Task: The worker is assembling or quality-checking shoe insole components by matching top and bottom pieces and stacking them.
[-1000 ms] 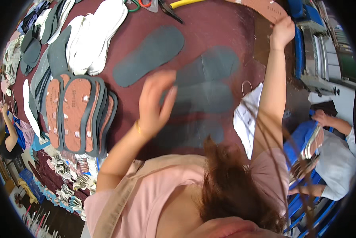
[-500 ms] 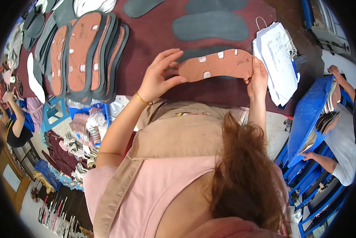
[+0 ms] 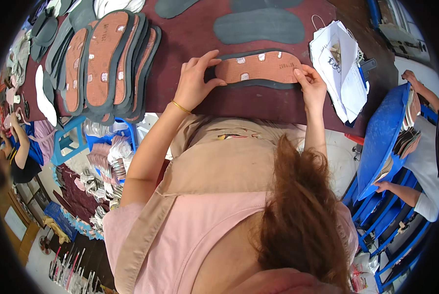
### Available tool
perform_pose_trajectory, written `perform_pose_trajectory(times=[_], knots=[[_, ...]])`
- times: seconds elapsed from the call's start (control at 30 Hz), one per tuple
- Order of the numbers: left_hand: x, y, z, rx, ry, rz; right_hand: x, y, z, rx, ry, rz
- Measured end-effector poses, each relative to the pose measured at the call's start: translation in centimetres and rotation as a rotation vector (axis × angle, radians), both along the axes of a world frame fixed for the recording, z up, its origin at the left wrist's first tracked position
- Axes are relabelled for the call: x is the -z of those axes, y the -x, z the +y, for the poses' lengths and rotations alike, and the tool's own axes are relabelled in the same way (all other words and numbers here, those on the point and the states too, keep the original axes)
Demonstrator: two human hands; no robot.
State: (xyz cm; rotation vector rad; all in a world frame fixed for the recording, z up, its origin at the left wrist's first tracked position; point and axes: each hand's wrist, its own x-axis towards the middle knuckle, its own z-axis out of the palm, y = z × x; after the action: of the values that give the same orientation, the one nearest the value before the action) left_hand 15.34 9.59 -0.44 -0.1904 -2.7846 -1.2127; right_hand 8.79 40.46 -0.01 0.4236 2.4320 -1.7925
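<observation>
A reddish-brown insole [image 3: 273, 67] with white patches along its edges lies lengthwise over a dark grey foam sole [image 3: 273, 85], whose rim shows around it. My left hand [image 3: 192, 84] grips the insole's left end, thumb at the near edge and fingers at the far side. At the right end my right hand [image 3: 311, 84] pinches it between thumb and fingers. Beyond them another grey foam sole [image 3: 258, 27] rests bare on the dark red table [image 3: 190, 44]. To the left stands a pile of grey soles topped with reddish-brown insoles [image 3: 106, 59].
Papers [image 3: 338, 68] with a clip lie right of my right hand. White insoles [image 3: 45, 95] and more grey pieces sit at far left. A person at the right holds a blue tray [image 3: 376, 147] of insoles. A blue crate [image 3: 126, 134] stands below the table edge.
Both hands have brought the insole down and away from me, from above the table onto the grey sole. The sole's edge now shows along both sides.
</observation>
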Motion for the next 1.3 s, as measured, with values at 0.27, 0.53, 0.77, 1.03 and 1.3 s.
perform_pose_trajectory(times=[0.27, 0.53, 0.77, 1.03, 1.3], knots=[[-1.1, 0.7, 0.4, 0.117, 0.152, 0.000, 0.6, 0.2, 0.3, -0.004, -0.176, 0.053], [0.8, 3.8, 6.3, 0.322, 0.099, 0.222, 0.0, -0.4, -0.2, -0.110, -0.369, 0.151], [-0.5, 4.4, 6.5, 0.377, 0.134, 0.117, 0.0, 0.0, 1.8, -0.182, -0.512, 0.181], [-0.5, 2.5, 3.6, -0.021, -1.530, -1.485, -3.2, -7.0, -6.1, -0.817, -0.591, 0.529], [-1.8, 1.5, 2.2, 0.108, -1.061, -1.275, 0.7, -2.2, -4.6, -0.673, -0.995, 0.492]])
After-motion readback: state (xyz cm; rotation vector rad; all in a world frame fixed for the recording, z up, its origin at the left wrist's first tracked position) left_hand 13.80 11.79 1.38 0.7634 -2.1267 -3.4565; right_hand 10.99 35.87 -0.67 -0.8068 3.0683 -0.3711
